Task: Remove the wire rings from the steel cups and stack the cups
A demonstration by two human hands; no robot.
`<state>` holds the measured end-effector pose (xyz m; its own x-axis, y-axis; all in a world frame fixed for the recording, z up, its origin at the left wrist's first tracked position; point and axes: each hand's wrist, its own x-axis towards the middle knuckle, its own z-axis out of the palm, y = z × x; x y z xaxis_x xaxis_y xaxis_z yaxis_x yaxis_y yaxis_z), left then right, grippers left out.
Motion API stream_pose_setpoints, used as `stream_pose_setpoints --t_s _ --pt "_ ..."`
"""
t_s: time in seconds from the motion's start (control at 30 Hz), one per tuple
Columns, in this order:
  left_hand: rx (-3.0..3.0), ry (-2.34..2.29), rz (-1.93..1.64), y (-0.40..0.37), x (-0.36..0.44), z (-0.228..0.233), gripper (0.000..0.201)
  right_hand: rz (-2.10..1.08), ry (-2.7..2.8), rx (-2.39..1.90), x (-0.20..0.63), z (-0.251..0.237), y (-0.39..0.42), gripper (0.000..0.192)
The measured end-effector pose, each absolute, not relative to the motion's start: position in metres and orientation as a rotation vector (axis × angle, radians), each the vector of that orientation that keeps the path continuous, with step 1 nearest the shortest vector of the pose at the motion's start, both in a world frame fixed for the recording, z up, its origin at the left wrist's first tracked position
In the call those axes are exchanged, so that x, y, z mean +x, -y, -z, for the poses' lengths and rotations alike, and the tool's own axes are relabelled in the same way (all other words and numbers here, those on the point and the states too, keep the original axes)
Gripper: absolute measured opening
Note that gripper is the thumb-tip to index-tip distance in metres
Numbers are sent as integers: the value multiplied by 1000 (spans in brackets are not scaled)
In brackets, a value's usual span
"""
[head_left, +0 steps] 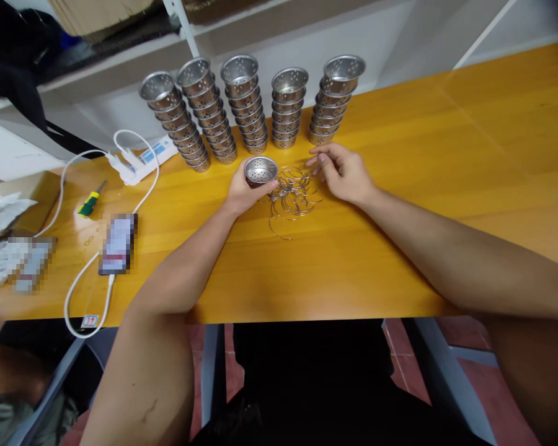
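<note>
On the tabletop, the left hand is closed around a perforated steel cup, just left of a tangle of wire rings. The right hand hovers loosely open, fingertips at the tangle's far edge. Teasing one ring free would go best with the cup held steady; no writing is legible.

Silver perforated cups, silver wire rings, orange-yellow table.

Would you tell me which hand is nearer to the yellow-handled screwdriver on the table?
Left. The left hand holds a perforated metal cup to the right of the screwdriver; the right hand is farther right, at the wire rings.
</note>
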<state>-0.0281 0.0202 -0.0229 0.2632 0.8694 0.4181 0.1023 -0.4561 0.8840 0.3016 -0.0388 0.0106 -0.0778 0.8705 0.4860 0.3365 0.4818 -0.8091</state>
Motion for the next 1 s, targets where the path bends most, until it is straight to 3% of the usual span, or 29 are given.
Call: stream_pose_setpoints --t_s 0.3,0.5,0.7,1.0 --pt "1945 -856 -1249 -22 -33 28 116 -508 1701 -1084 303 -18 44 83" --pt "1960 -831 -1259 -25 -33 31 114 -618 1665 -1047 304 -14 37 94" --pt "1911 -831 -1327 -23 -29 29 115 -571 1731 -1082 300 -18 40 72" --pt "1948 -839 -1316 -26 -27 31 125 -629 1607 -1085 295 -15 38 79"
